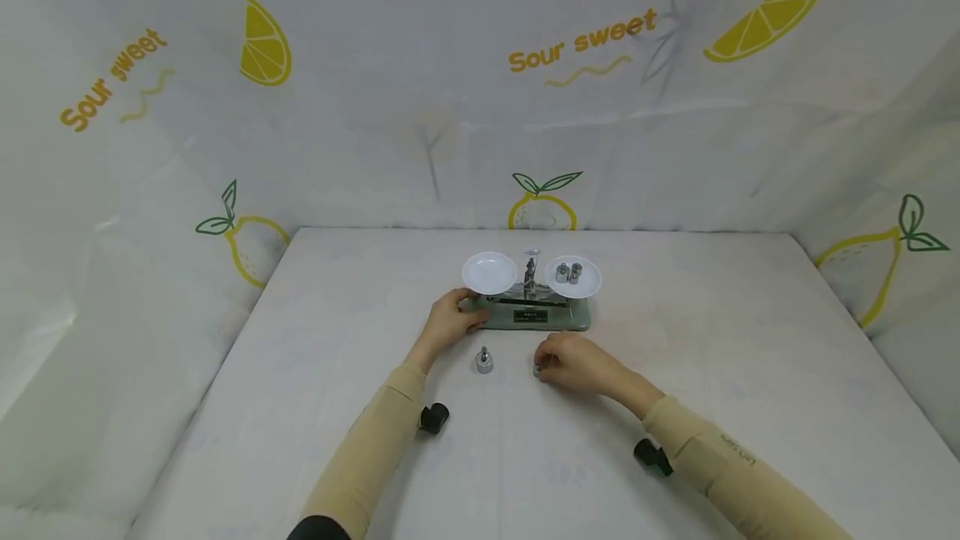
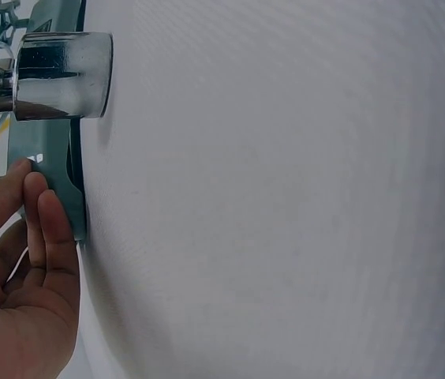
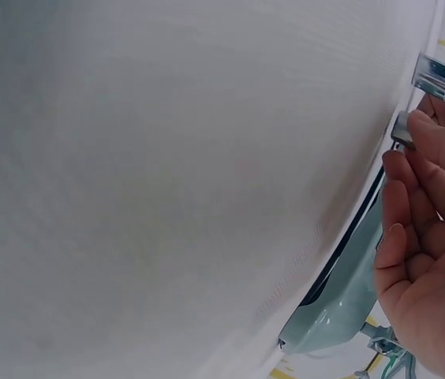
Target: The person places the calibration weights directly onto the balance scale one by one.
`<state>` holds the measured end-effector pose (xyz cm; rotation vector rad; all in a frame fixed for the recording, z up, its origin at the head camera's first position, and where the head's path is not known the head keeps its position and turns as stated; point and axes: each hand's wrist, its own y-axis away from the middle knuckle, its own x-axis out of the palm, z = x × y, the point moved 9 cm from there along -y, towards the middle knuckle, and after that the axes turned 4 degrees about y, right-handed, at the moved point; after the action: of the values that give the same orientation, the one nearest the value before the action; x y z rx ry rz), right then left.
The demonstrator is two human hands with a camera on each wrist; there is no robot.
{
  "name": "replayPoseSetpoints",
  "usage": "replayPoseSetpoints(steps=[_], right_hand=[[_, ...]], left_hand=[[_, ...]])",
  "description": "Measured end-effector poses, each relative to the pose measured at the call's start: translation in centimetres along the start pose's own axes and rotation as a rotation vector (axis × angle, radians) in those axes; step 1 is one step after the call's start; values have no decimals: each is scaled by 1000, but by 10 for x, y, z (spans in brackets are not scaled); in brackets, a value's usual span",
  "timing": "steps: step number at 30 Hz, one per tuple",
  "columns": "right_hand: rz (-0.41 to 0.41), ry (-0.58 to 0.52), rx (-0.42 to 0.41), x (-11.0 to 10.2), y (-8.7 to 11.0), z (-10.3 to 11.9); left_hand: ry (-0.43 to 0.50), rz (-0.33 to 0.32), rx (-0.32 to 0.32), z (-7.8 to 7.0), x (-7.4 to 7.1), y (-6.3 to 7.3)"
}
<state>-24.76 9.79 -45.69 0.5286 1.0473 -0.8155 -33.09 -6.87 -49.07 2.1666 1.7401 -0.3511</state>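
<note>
A green balance scale [image 1: 498, 321] with two white pans stands on the table. My left hand [image 1: 447, 323] holds the left end of its base, with fingers against the green metal [image 2: 58, 150] in the left wrist view. In front of the scale, my right hand [image 1: 576, 363] pinches a small metal weight [image 3: 401, 130] between thumb and fingers, close over the tabletop. A larger knobbed weight [image 1: 484, 362] stands upright between the two hands. The right pan [image 1: 590, 283] carries two small weights [image 1: 562, 273]. Nothing lies on the left pan [image 1: 490, 273].
The white-covered table [image 1: 735, 340] stretches out to both sides of the scale. Behind it hangs a white curtain [image 1: 375, 148] with lemon prints. A black wrist camera [image 1: 434, 418] sits by the left sleeve, another [image 1: 652, 457] by the right.
</note>
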Motion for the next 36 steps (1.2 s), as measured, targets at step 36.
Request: replayPoseSetpoints(steps=[36], right_hand=[[-471,-114,176,-112,22,-30]], left_hand=[[19,1,5,0,-2,1]])
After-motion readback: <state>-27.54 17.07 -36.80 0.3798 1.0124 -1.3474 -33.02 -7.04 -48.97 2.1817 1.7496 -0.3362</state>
